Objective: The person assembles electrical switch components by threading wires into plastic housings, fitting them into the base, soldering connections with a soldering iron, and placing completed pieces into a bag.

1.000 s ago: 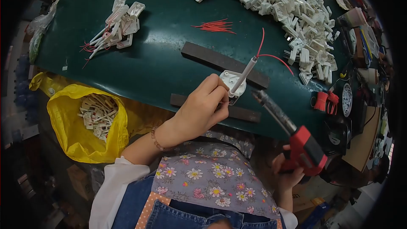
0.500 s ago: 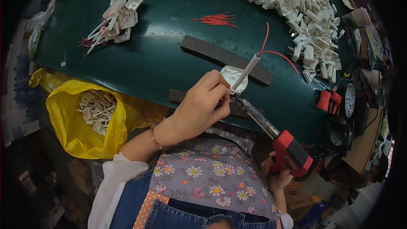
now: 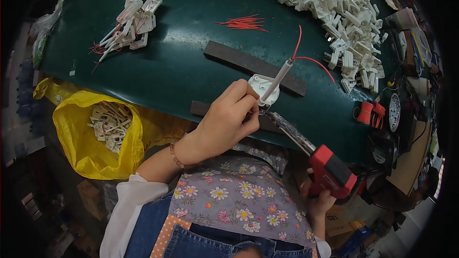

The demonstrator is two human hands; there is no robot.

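My left hand point(image 3: 228, 118) is closed in a pinch at the near edge of a round white plastic housing point(image 3: 266, 85); the fingertips partly hide what they grip. A thin white tube point(image 3: 277, 82) rises at a tilt from the housing, with two red wires point(image 3: 313, 59) fanning out of its top. In my right hand point(image 3: 319, 199) is the handle of a red and black soldering gun point(image 3: 332, 172). Its long metal barrel points up and left, and the tip is close to the left fingertips at the housing's near edge. Whether the tip touches metal there is too small to tell.
Two dark bars point(image 3: 239, 59) lie on the green table point(image 3: 181, 74). Beyond are cut red wires point(image 3: 244, 22), a cluster of wired white parts point(image 3: 136, 21) and a large heap of white housings point(image 3: 334, 19). A yellow bag point(image 3: 71, 136) of parts stands left; red wire bundles point(image 3: 370, 113) lie right.
The soldering gun and my right hand have shifted slightly to the right. The wire ends have moved a little left. My left hand stays in place.
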